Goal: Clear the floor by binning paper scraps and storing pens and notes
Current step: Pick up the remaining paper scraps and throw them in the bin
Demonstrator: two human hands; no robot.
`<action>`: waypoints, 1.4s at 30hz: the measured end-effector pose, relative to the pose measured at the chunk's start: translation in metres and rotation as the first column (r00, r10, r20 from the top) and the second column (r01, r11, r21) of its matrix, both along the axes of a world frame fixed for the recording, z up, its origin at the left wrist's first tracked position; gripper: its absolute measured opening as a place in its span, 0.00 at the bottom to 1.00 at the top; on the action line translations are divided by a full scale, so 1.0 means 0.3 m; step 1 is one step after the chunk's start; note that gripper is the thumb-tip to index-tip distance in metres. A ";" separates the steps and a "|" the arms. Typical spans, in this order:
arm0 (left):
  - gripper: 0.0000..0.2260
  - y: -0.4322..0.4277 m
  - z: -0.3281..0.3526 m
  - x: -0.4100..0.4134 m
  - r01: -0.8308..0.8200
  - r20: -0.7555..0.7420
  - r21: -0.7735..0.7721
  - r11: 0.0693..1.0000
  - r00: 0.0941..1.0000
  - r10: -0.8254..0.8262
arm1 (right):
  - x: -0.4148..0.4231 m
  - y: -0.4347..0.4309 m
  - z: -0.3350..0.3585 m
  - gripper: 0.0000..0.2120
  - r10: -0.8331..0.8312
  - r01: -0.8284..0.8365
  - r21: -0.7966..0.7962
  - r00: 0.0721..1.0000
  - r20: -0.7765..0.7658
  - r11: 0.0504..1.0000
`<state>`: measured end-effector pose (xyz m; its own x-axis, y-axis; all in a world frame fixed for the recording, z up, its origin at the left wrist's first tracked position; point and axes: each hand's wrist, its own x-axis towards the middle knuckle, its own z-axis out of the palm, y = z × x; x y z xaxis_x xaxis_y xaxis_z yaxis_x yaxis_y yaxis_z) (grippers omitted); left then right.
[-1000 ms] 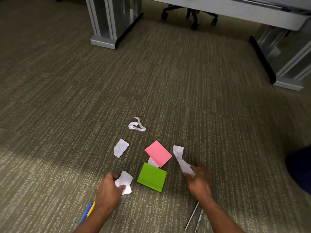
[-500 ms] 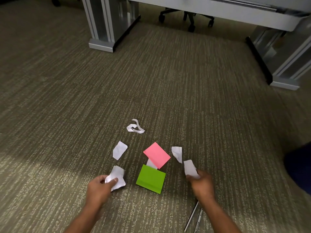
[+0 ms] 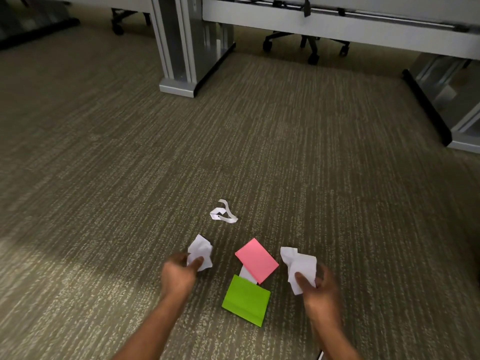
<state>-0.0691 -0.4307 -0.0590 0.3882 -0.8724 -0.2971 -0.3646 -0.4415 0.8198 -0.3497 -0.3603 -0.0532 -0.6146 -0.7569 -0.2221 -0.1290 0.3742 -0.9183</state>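
My left hand (image 3: pixel 180 272) pinches crumpled white paper scraps (image 3: pixel 200 252) just above the carpet. My right hand (image 3: pixel 318 288) grips another bunch of white scraps (image 3: pixel 301 266) to the right of the notes. Between the hands lie a pink sticky-note pad (image 3: pixel 256 259) and a green sticky-note pad (image 3: pixel 246 299), with a small white scrap (image 3: pixel 246 274) tucked between them. Farther out a curled white paper strip (image 3: pixel 223 213) rests on the floor. A pen tip (image 3: pixel 321 355) peeks in at the bottom edge by my right forearm.
Grey desk legs stand at the back left (image 3: pixel 181 48) and the far right (image 3: pixel 465 120). Office chair wheels (image 3: pixel 311 50) show under the desk (image 3: pixel 337 24). Striped olive carpet (image 3: pixel 130 165) covers the floor.
Both hands reached forward and gathered a second scrap each: the left took the scrap left of the pink pad, the right took the one to its right. The camera tilted up.
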 end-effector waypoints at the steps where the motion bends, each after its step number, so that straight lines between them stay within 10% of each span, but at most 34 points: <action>1: 0.07 -0.011 0.001 -0.007 0.025 0.033 -0.035 0.999 0.999 -0.024 | -0.005 -0.013 -0.013 0.17 0.013 -0.013 0.012 1.000 0.010 1.000; 14: 0.07 -0.078 -0.051 -0.022 -0.028 0.110 0.038 0.999 0.994 0.024 | -0.027 -0.116 -0.064 0.03 0.005 -0.005 0.192 1.000 0.001 0.981; 23: 0.25 -0.099 -0.076 -0.037 -0.090 0.104 0.111 0.990 0.991 0.078 | -0.031 -0.174 -0.060 0.04 0.175 -0.146 0.187 0.974 -0.148 0.971; 30: 0.11 -0.112 -0.089 -0.009 -0.065 0.070 0.092 0.994 0.996 0.059 | -0.028 -0.190 -0.065 0.08 0.218 -0.170 0.236 0.957 -0.192 0.957; 42: 0.07 -0.067 -0.095 0.029 -0.065 -0.387 0.084 0.994 0.917 0.093 | -0.022 -0.243 -0.033 0.04 0.321 -0.259 0.248 0.912 -0.255 0.933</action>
<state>-0.0604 -0.4507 -0.0874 0.2963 -0.8161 -0.4961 0.0162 -0.5151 0.8570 -0.3563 -0.4330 -0.0631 -0.4348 -0.8683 -0.2386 -0.5064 0.4549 -0.7326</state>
